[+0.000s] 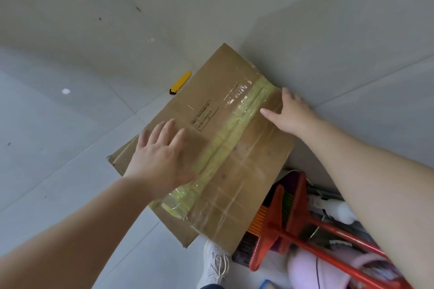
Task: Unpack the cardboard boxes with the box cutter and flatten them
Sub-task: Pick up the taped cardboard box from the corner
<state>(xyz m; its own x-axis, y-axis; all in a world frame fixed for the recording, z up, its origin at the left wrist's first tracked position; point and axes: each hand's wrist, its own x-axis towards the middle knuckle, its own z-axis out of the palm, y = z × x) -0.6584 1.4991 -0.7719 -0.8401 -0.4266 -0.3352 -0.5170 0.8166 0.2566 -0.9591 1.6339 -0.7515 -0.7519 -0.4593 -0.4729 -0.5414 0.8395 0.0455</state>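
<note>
A flattened brown cardboard box lies on the pale tiled floor near the wall, with a band of yellowish tape and clear film running along its middle. My left hand rests flat on its left half, fingers spread. My right hand touches the far right edge of the cardboard by the wall, fingers apart, holding nothing. A yellow box cutter lies on the floor just beyond the cardboard's left edge, apart from both hands.
Red-handled brooms and a white bottle lean in the corner at the lower right. A white sneaker stands below the cardboard. The wall runs close behind the box.
</note>
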